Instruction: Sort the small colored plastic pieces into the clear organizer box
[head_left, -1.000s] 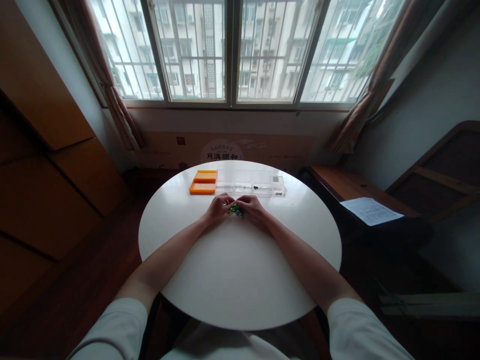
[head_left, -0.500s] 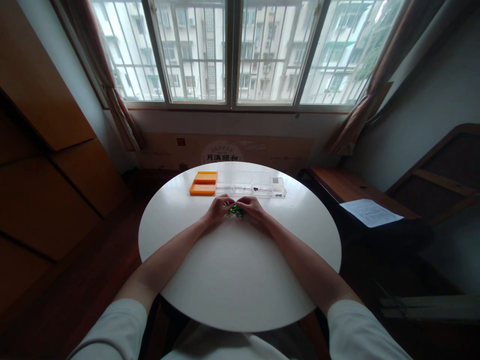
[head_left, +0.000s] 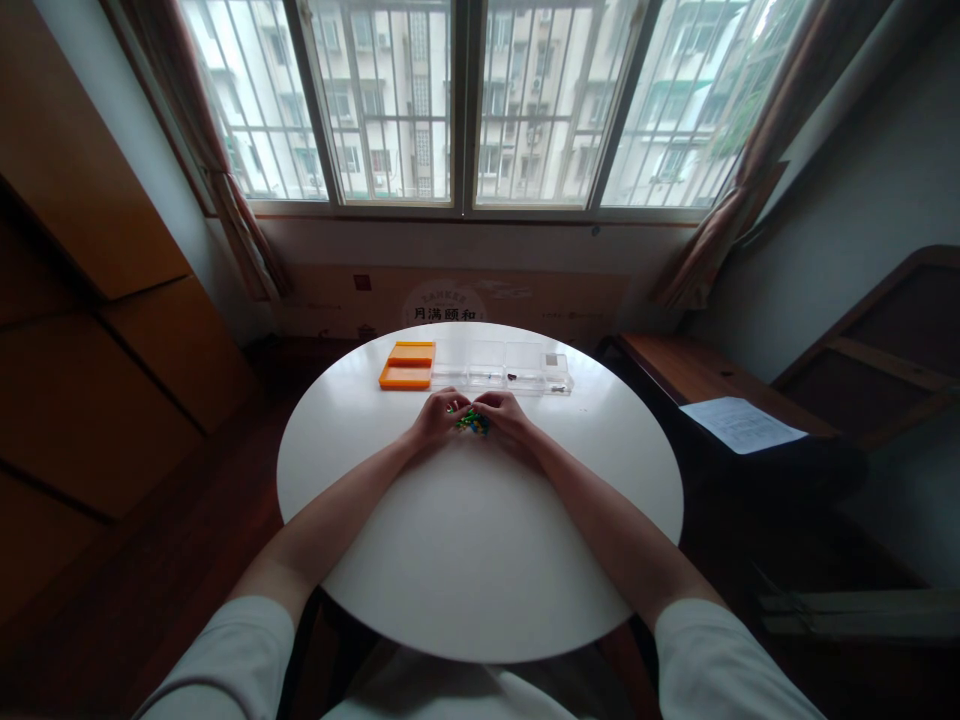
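Observation:
My left hand and my right hand meet over the far half of a round white table. Between their fingertips sits a small cluster of colourful pieces, green, blue and yellow. Both hands curl around the cluster and pinch it from either side. Its exact shape is too small to make out. Just beyond the hands lies a clear compartment box with a few small dark bits inside, and an orange tray at its left end.
A dark wooden side table with a white sheet of paper stands to the right. A barred window with curtains fills the far wall. Wooden cabinets stand to the left.
The hands and the colourful pieces stay in the same place. Only the head camera has shifted very slightly.

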